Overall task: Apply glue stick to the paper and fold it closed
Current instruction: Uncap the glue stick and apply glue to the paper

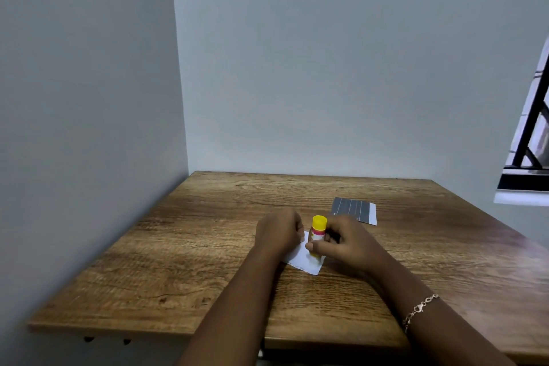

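Gluing step. Right hand [346,244] grips glue stick [318,227], upright on paper [309,262]; left hand [277,233] rests on paper, grip unclear. Next, likely: fold.

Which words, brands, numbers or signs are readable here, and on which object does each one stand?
No text can be read in this view.
Glue stick: red band label, print too blurred to read.
White paper: faint marks near its front edge, too small to read.
Dark card: only pale lines, no letters visible.
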Tool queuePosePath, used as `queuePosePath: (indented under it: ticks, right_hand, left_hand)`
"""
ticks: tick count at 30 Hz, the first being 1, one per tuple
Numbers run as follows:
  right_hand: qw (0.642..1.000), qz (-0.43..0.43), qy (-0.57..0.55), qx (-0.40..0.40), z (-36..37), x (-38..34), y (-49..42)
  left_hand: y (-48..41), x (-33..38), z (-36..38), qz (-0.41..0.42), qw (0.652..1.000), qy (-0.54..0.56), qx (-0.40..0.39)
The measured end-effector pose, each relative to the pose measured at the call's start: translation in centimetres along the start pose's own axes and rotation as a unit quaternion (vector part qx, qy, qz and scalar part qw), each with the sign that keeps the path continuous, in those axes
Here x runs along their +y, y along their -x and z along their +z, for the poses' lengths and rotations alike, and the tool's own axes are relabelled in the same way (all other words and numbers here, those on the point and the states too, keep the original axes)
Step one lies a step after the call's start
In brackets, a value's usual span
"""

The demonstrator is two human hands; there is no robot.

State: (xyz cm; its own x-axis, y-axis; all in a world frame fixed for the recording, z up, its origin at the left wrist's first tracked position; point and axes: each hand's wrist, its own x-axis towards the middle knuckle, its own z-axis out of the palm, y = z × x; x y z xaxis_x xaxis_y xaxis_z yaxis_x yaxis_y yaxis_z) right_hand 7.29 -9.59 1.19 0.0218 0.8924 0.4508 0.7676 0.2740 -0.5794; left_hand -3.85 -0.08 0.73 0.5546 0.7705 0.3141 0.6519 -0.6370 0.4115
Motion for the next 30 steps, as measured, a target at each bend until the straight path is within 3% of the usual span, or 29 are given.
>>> queuePosePath:
  ticks: [8,11,20,30]
  right_hand:
    - [0.999,-0.031,-0.034,-0.026,0.1,-0.2,0.1]
    - [0.997,-0.025,-0.064,-0.021,-0.1,-0.1,0.0]
    - [0.983,0.004,-0.174,0.051,-1.4,0.2,-0.2]
    - [0.965,0.029,-0.188,0.179,-1.4,0.8,-0.6]
  left_hand:
    - [0.1,0.0,0.1,0.011,1.0,-0.013,0.023]
    - [-0.4,-0.2,0.2,0.055,0.998,-0.034,0.002]
    - [-2.5,-1.6,0.2,0.101,0.985,0.012,-0.141]
    - [-2.3,-1.9,0.0,0.05,0.992,-0.013,-0.114]
